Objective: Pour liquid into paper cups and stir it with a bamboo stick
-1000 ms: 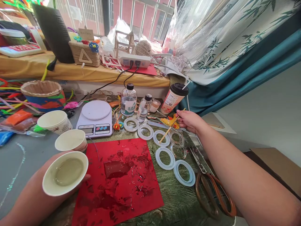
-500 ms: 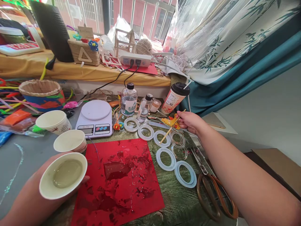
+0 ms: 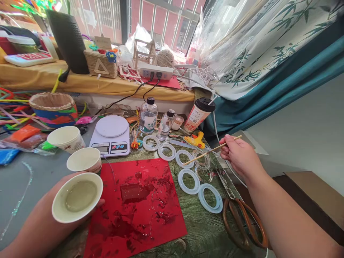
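My left hand (image 3: pixel 48 218) holds a white paper cup (image 3: pixel 77 197) with clear liquid in it, just left of a red sheet (image 3: pixel 137 200) wet with spilled clear liquid. My right hand (image 3: pixel 239 156) pinches a thin wooden stick (image 3: pixel 206 152) whose tip hovers over a white ring mould (image 3: pixel 185 158). Several more ring moulds (image 3: pixel 188 181) lie in a cluster on the green mat to the right of the red sheet.
A white kitchen scale (image 3: pixel 110 134), two empty paper cups (image 3: pixel 67 138), two clear bottles (image 3: pixel 147 116), a lidded drink cup (image 3: pixel 198 114), a yellow glue gun (image 3: pixel 197 141) and large scissors (image 3: pixel 242 222) surround the work area. A cluttered shelf with a power strip (image 3: pixel 156 72) runs behind.
My right hand has drawn back to the right and toward me with the stick, which now lies flatter. The left hand and its cup have barely moved.
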### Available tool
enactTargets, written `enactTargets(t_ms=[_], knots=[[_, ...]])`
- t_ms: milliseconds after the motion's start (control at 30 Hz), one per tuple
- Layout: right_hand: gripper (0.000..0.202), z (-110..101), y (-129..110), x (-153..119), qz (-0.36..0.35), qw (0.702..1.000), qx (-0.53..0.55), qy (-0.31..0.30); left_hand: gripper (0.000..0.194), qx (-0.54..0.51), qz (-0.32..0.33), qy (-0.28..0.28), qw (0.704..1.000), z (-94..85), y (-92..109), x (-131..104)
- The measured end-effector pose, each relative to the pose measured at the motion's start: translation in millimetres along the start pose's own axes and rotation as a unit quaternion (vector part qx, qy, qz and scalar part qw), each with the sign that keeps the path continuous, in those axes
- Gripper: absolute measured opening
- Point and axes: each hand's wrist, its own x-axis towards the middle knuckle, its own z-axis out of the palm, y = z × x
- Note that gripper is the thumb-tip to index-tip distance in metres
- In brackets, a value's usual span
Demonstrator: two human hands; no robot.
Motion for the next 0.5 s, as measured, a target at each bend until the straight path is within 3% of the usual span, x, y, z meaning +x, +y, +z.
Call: enactTargets(t_ms=[333,500], knots=[[0.056,1.1,-12.0,-29.2,-0.04,0.997,0.033,0.05,0.072,0.008,0.019,0.002,1.0,-1.9,-2.1,0.1],[0.057,5.0,-17.5,-34.0,-0.06,0.994,0.05,0.081,0.068,0.045,0.064,0.026,0.997,-2.1,-1.9,-0.3]])
